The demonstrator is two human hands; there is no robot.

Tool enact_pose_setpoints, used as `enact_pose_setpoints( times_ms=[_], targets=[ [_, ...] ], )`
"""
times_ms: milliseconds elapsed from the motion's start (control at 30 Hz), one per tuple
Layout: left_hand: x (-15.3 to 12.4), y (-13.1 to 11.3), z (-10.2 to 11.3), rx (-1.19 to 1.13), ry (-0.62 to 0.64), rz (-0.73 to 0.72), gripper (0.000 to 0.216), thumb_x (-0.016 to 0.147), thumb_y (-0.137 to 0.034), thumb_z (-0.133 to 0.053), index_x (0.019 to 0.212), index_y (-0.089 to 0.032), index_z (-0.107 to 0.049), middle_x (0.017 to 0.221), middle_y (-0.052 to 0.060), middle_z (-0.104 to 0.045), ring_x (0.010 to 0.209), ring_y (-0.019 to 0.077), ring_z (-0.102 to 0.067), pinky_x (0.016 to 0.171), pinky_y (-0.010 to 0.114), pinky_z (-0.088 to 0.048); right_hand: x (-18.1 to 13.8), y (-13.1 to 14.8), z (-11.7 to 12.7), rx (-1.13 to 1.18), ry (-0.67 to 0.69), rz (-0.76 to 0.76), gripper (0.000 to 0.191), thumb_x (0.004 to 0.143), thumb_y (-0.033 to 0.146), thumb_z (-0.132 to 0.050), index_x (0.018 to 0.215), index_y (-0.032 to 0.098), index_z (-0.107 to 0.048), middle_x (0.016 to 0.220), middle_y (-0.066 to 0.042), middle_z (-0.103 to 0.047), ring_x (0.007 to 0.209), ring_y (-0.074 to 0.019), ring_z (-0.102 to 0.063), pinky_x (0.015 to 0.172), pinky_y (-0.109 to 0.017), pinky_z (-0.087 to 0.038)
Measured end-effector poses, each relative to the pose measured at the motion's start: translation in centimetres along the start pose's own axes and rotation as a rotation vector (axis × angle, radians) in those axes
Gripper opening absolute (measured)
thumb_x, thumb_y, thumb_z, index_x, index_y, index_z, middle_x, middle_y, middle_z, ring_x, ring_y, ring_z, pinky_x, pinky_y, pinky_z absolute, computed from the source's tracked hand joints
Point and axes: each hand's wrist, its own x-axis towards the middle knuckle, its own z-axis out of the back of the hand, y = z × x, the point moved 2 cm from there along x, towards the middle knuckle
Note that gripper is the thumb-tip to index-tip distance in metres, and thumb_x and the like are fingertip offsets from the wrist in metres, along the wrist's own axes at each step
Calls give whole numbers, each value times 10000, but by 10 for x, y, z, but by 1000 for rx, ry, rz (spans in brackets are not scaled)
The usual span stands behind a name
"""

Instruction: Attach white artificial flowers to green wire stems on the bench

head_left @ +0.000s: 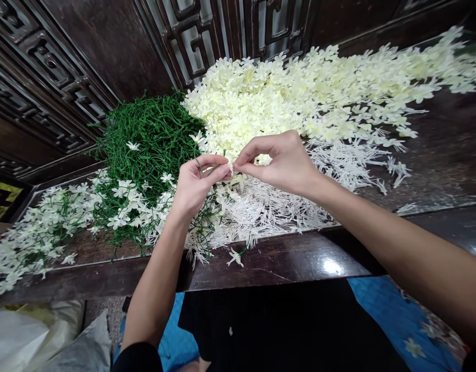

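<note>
At the picture's centre, the left hand (195,183) pinches a thin green stem (207,170) between curled fingers, and the right hand (279,163), thumb and forefinger closed, nips a small white flower piece (231,168) against the stem's tip. Beneath them on the dark wooden desk (300,258) lie white plastic stamens (269,206). Farther off, a heap of green stems (153,134) sits at ten o'clock and a pile of cream petals (300,98) at one o'clock.

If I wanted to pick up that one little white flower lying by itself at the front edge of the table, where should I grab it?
Pinch the lone flower by its thin green stem, which seems to stick out to the right of the petals. Probably best to come from above with thumb and forefinger, since it lies flat on the dark table and the petals look soft and easily crushed.
</note>
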Motion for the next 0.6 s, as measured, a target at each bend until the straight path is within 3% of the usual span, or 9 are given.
enact_pose_setpoints(
  times_ms=[100, 200, 267, 467, 600],
  targets=[
    [0, 1, 2, 14, 7, -38, 240, 664, -276, -891, 820, -160, -749, 779, 15, -722, 684, 99, -679, 708, 238, -609, 1, 0, 2, 28, 8, -11, 40, 790, 225, -740, 824, 209, -728, 859, -32, -749, 790, -199, -704, 771, -408, -623],
    [1, 2, 4, 46, -3, -86, 200, 690, -258, -880, 825, -174, -759, 770, 8, -729, 681, 87, -674, 691, 205, -585, 2, -2, 2, 25, 90, -62, 507, 693, 312, -843, 1150, 151, -696, 1163, -103, -715, 985, -262, -690, 819, -450, -617],
    [1, 3, 5, 75, -13, -103, 195, 691, -258, -881, 821, -177, -760, 799, 14, -741, 715, 95, -683, 705, 205, -581, 2, -4, 1, 23, 175, -126, 662, 674, 355, -862, 1262, 137, -650, 1261, -135, -673, 1069, -292, -666, 862, -482, -604],
    [1, 2, 5, 121, -20, -110, 255, 683, -310, -891, 841, -166, -753, 839, 34, -750, 756, 120, -702, 746, 240, -593, 1, -6, -3, 89, 203, -203, 273, 808, 370, -775, 978, 158, -752, 961, -95, -743, 880, -229, -696, 844, -451, -589],
    [0, 0, 2, 118, -16, -101, 282, 668, -325, -900, 832, -159, -741, 797, 26, -743, 705, 126, -708, 742, 267, -613, 1, -5, -4, 95, 203, -184, 160, 855, 317, -732, 852, 160, -756, 841, -75, -742, 754, -198, -685, 737, -414, -582]
  ],
)
